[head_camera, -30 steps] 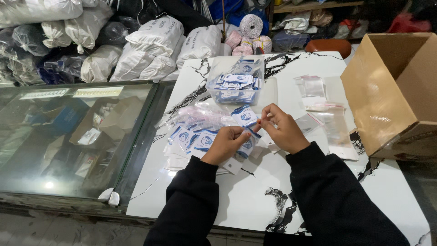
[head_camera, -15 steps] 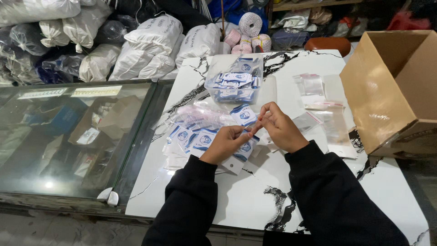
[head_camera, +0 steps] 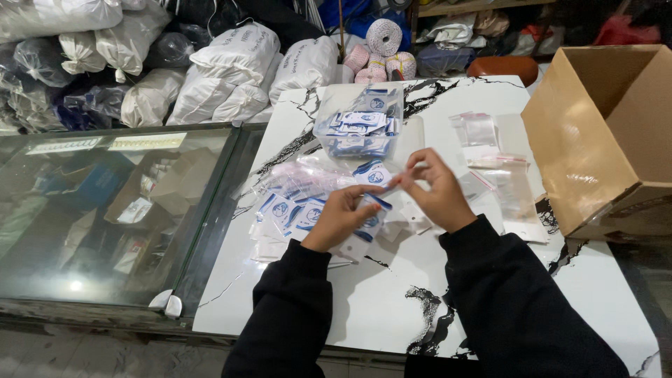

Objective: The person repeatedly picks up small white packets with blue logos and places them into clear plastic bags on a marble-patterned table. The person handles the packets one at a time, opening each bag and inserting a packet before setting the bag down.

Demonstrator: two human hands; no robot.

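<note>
The white marble-patterned table (head_camera: pixel 392 308) carries everything within reach of the two hands, which suggests a packing station laid out so nothing needs a stretch. Far to the right of the right hand, an open cardboard box (head_camera: pixel 602 133) lies tipped on its side with its mouth turned toward the hands. Beyond both hands, farther up the table, a clear plastic bag of blue-and-white packets (head_camera: pixel 358 131) sits as a bulk supply. Just left of and under the left hand, a loose pile of the same blue-and-white packets (head_camera: pixel 290 210) fans out, close enough to pick from without moving the arm. To the right of the right hand, empty clear zip bags (head_camera: pixel 505 183) with a thin red strip lie flat, with a few more a little farther out. The left hand (head_camera: pixel 341 217) is curled, thumb and fingers pinching a small stack of packets (head_camera: pixel 369 215) by its near end, so the free end is offered across to the other hand. The right hand (head_camera: pixel 435 190) is closed in a pinch, its fingertips meeting the top of that stack; what exactly it grips there is too small to tell. The stack's long axis runs slantwise, from low near the left wrist up and away toward the right fingertips.
</note>
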